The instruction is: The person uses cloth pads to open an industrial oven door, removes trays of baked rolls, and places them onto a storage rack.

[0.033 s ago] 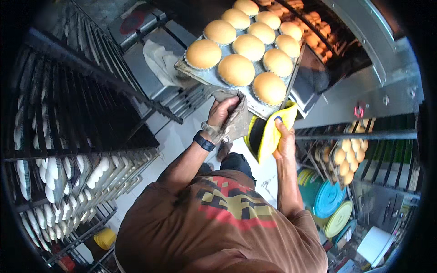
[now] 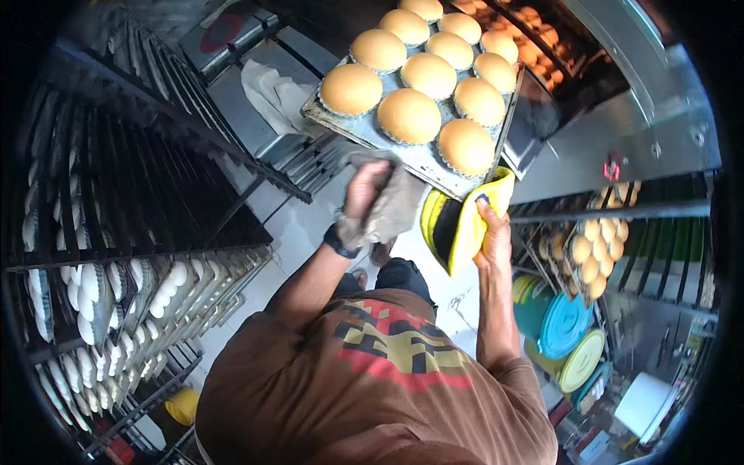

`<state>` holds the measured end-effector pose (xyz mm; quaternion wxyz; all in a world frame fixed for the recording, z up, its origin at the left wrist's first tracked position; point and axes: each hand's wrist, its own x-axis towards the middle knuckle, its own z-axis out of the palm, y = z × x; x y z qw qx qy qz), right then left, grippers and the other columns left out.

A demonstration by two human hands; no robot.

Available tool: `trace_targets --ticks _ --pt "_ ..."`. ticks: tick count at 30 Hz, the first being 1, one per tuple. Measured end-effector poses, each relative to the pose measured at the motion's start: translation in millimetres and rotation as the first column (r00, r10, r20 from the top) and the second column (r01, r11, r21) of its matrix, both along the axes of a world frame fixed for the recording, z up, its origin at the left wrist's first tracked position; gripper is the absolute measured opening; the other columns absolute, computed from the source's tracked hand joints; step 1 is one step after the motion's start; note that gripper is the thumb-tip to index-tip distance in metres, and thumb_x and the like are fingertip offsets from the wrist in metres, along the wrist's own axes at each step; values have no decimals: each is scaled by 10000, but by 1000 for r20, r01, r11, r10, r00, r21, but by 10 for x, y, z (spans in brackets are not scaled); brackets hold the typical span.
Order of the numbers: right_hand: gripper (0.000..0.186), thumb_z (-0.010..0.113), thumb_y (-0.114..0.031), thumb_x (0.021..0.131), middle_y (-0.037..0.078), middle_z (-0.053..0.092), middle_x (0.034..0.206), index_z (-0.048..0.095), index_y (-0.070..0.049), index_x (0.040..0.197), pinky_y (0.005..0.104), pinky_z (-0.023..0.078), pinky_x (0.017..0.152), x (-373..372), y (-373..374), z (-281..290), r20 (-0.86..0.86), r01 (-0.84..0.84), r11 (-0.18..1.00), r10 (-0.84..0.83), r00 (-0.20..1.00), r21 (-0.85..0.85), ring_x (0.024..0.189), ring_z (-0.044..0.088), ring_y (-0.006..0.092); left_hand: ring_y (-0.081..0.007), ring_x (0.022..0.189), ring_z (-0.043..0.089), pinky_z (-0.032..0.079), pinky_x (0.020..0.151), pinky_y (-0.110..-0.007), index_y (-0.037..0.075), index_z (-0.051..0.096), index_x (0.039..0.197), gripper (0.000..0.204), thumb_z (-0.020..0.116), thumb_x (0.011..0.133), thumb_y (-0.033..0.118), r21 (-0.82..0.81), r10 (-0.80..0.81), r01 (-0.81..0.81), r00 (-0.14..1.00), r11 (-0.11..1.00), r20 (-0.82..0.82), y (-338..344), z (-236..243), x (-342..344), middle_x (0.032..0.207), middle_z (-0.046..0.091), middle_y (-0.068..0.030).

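A metal baking tray [image 2: 341, 124] of round golden buns [image 2: 409, 116] in fluted cups is held out in front of me, beside an open oven. My right hand [image 2: 493, 236] grips the tray's near right corner through a folded yellow and black cloth pad [image 2: 467, 232], thumb on top. At the tray's near edge, my left hand [image 2: 363, 194] is closed on a grey-brown cloth [image 2: 391, 205]. That hand is smeared by motion, and I cannot tell whether its cloth touches the tray.
The glowing oven [image 2: 535, 35] at upper right holds more buns. A dark rack [image 2: 132, 194] on the left carries trays of pale dough pieces [image 2: 167, 291]. At right stand a rack with baked buns [image 2: 595, 252], a blue-lidded tub [image 2: 564, 325] and a yellow-lidded tub [image 2: 581, 360].
My left hand and its cloth have shifted slightly down and left, away from the tray's edge. The tray and my right hand have moved a little to the right in the picture.
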<state>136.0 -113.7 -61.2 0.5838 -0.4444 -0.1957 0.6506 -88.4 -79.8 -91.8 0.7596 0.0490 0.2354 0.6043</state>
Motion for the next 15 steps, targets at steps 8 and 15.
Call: trace_targets --ticks 8,15 --pt "220 632 -25 783 85 663 882 590 12 997 296 551 703 611 -1231 -14 76 62 996 -58 995 -58 729 656 168 -270 993 610 451 945 -373 -34 545 1168 433 472 857 260 56 -164 160 984 986 75 -621 -64 -893 1100 625 -159" --pt "216 687 -102 767 61 682 826 644 2 951 272 538 643 991 -2227 -117 182 -162 985 172 968 -65 665 649 137 -220 938 607 468 872 -349 -31 585 1076 405 421 842 255 -5 -300 306 931 952 -206 -1890 -220 -806 1016 637 -132"
